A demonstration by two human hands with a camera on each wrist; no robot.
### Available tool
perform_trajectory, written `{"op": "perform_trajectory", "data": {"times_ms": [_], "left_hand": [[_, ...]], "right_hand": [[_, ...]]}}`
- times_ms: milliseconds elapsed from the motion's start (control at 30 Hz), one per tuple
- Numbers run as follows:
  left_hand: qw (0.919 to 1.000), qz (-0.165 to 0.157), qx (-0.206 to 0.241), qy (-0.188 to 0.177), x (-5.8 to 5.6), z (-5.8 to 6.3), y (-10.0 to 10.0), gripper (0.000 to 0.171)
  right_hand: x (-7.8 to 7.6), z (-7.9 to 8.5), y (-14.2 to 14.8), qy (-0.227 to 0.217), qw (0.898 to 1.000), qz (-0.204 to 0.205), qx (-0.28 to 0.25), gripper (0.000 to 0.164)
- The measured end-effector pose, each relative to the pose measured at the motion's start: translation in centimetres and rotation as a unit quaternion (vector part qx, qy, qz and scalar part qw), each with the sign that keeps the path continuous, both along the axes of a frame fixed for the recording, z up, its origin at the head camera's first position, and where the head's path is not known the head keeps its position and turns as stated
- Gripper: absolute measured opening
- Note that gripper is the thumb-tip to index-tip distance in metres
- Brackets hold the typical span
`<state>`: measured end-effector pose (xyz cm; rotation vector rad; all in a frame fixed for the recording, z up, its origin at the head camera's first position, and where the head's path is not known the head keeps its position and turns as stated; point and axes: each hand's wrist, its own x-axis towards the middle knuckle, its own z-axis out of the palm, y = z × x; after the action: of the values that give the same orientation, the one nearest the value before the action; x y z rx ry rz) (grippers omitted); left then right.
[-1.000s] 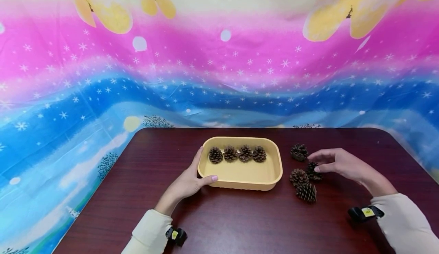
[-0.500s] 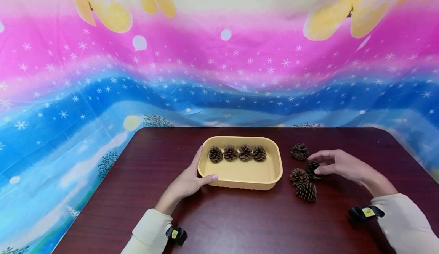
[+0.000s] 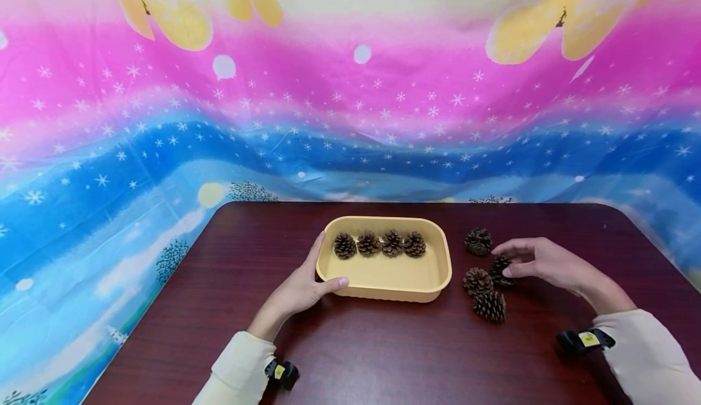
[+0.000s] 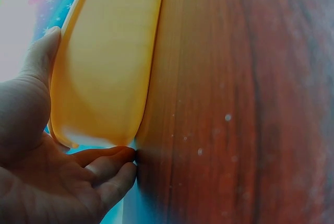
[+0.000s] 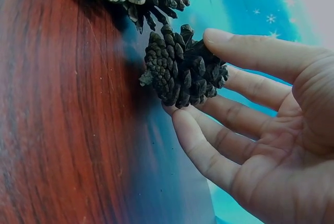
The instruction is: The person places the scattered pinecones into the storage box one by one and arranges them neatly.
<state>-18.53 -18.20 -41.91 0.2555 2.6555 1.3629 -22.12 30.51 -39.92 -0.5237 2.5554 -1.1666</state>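
A yellow plastic box (image 3: 394,295) with rounded corners stands at the middle of the table, several brown pine cones (image 3: 391,244) lined up along its far side. My left hand (image 3: 296,292) grips its left end, thumb over the front rim and fingers round the end wall. In the left wrist view the fingertips reach the box's lower edge by the tabletop. To the right of the box, my right hand (image 3: 547,263) holds a dark pine cone (image 5: 182,70) between thumb and fingers. In the head view that cone is partly hidden by the hand.
Around the right hand lie a pine cone (image 3: 478,242) farther back, another (image 3: 477,282) to the left, and one (image 3: 489,306) nearer the front. The dark red wooden table (image 3: 361,356) ends at a printed snowflake cloth (image 3: 328,119) behind.
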Motion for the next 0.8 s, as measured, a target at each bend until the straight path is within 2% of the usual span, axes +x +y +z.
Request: {"op": "perform_trajectory", "data": {"times_ms": [467, 800], "left_hand": [[1.0000, 0.001, 0.005, -0.001, 0.10, 0.05, 0.08, 0.114], [1.0000, -0.002, 0.009, -0.001, -0.05, -0.03, 0.02, 0.113]], "right_hand": [[0.29, 0.06, -0.12, 0.017, 0.999, -0.019, 0.044, 0.045], [0.41, -0.15, -0.37, -0.001, 0.999, -0.019, 0.026, 0.047]]}}
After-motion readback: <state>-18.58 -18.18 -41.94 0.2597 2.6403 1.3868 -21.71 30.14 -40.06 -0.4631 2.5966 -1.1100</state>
